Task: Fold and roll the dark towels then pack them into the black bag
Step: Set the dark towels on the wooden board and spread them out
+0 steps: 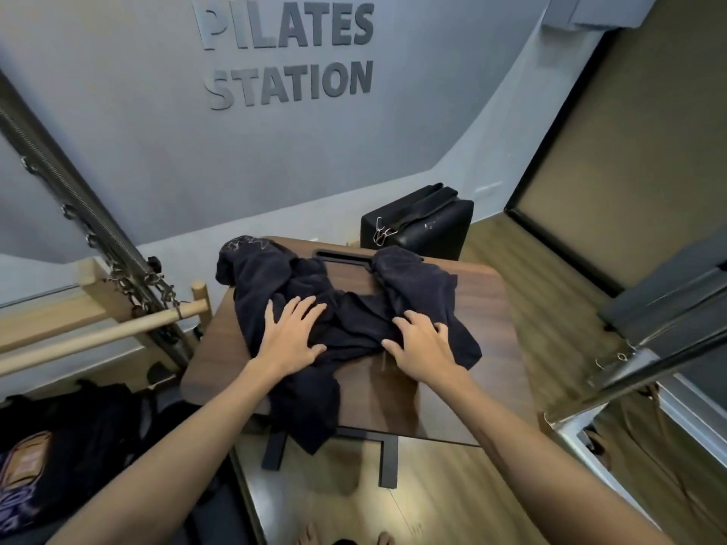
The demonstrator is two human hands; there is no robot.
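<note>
Dark towels (346, 308) lie crumpled on our wooden table (484, 348), our left hand (293, 340) spread flat on them, right hand (423, 348) fingers curling into the cloth.

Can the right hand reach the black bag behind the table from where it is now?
Probably yes, with a stretch. The right hand rests on the dark towels, fingers bent into the cloth. The black bag stands beyond the far edge of the table, on that side, with nothing between them except towel.
</note>
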